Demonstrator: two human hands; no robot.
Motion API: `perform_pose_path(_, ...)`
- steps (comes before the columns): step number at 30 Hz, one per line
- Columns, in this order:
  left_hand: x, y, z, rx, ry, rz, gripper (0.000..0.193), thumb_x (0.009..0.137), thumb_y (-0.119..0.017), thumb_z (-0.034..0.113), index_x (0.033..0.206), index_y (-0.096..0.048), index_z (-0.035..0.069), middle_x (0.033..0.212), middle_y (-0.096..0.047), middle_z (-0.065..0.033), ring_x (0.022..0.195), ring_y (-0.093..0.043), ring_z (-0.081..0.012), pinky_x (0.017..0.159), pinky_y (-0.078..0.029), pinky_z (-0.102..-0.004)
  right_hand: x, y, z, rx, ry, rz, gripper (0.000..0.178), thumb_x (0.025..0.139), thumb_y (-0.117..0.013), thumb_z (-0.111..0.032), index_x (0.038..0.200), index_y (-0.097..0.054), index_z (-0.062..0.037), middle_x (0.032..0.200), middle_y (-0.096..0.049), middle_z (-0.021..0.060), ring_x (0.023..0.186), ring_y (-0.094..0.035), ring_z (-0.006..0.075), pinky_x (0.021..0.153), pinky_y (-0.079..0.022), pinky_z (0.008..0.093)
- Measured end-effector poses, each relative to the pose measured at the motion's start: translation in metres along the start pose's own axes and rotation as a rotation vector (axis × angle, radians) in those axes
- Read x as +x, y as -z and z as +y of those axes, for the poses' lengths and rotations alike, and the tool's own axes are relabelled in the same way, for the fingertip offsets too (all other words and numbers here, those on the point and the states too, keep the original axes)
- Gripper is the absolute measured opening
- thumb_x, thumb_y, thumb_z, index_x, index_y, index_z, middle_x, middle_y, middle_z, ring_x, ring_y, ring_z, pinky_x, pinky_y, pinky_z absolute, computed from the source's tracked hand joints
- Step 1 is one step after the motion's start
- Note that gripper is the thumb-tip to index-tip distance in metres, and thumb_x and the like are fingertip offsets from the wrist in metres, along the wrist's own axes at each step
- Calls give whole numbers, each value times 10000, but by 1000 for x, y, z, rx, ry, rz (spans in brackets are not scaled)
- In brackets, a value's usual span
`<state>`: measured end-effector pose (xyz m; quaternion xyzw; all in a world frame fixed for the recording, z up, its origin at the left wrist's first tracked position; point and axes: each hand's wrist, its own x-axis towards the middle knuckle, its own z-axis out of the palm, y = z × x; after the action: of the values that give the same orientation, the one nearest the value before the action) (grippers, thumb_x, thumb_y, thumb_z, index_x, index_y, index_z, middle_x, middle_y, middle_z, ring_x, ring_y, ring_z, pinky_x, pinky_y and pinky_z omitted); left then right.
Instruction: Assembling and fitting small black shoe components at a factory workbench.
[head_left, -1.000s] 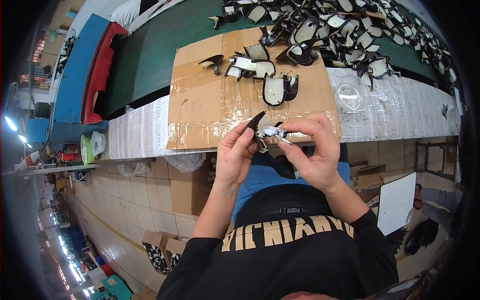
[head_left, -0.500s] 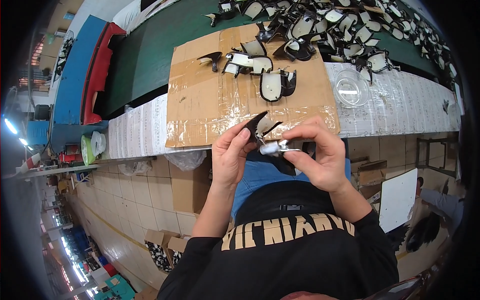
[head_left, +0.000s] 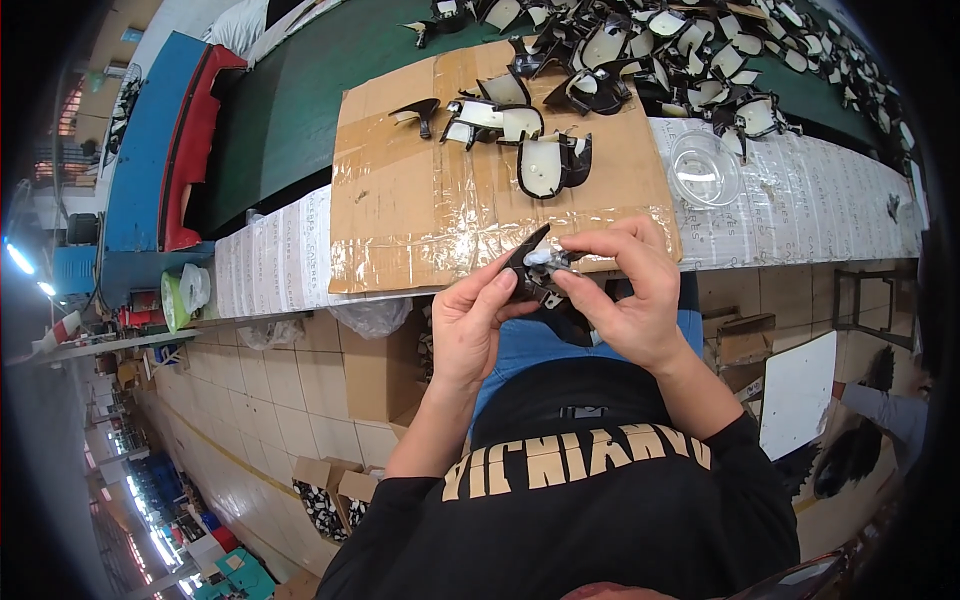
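My left hand (head_left: 473, 325) grips a black shoe heel (head_left: 524, 268) at the front edge of the cardboard, its dark curved side toward the thumb. Against the heel's inner side, my right hand (head_left: 632, 285) pinches a small whitish wad (head_left: 543, 258) between thumb and fingers. What the wad is made of is too small to tell. Beyond my hands, several black heels with cream faces lie on the cardboard sheet (head_left: 385, 230), among them an upturned heel (head_left: 541, 168) and a lone heel (head_left: 417, 112) at the left.
A large heap of similar heels (head_left: 690, 50) covers the far right of the green belt (head_left: 290, 120). On the white-covered ledge to the right stands a clear round tub (head_left: 703, 170). Cartons (head_left: 320, 500) filled with parts stand on the tiled floor at lower left.
My right hand has moved left and slightly up, bringing the whitish wad in against the heel. My left hand has tilted the heel more upright and shifted it a little right.
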<state>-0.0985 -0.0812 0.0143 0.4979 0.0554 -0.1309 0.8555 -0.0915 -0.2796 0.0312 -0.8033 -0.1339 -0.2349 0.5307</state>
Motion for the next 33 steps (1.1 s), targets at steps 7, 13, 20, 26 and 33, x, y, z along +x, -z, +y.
perform_pose_path(7, -2, -2, 0, 67, -25, 10, 291, 990, -615, 48, 1264, -658, -39, 1114, -720, -154, 951, -712, -181, 813, -634, -328, 5, 2, -1, -65, 27, 56, 293, 719, -845, -100, 994, -747, -75, 905, -738, 16, 816, -602, 202, 805, -411, 321)
perform_pose_path(13, -3, 2, -4, 133, -37, 21, 280, 984, -625, 42, 1251, -674, -27, 1107, -721, -147, 939, -705, -172, 816, -629, -334, 8, 4, 3, -113, 21, 99, 280, 728, -838, -98, 992, -747, -79, 875, -729, 11, 821, -594, 197, 790, -404, 330)
perform_pose_path(20, 1, 11, -2, -84, 107, 36, 313, 1001, -595, 88, 1278, -637, -50, 1084, -730, -146, 929, -728, -192, 807, -638, -345, 7, 12, 1, -44, -83, 153, 281, 733, -827, -66, 1001, -742, -67, 903, -718, 17, 835, -583, 196, 793, -431, 307)
perform_pose_path(26, 3, 0, 3, -188, 166, 62, 309, 1004, -586, 114, 1267, -633, -44, 1065, -732, -136, 917, -733, -194, 790, -645, -335, 1, 7, -7, 47, -33, 38, 289, 726, -827, -60, 1003, -742, -63, 898, -713, 17, 828, -569, 192, 793, -442, 300)
perform_pose_path(33, 3, 3, 0, -181, 150, 71, 308, 1003, -589, 115, 1261, -634, -48, 1070, -730, -141, 912, -733, -192, 769, -656, -341, -3, 0, -5, -18, 20, -5, 304, 702, -847, -104, 987, -744, -92, 837, -701, 2, 781, -567, 209, 775, -408, 338)
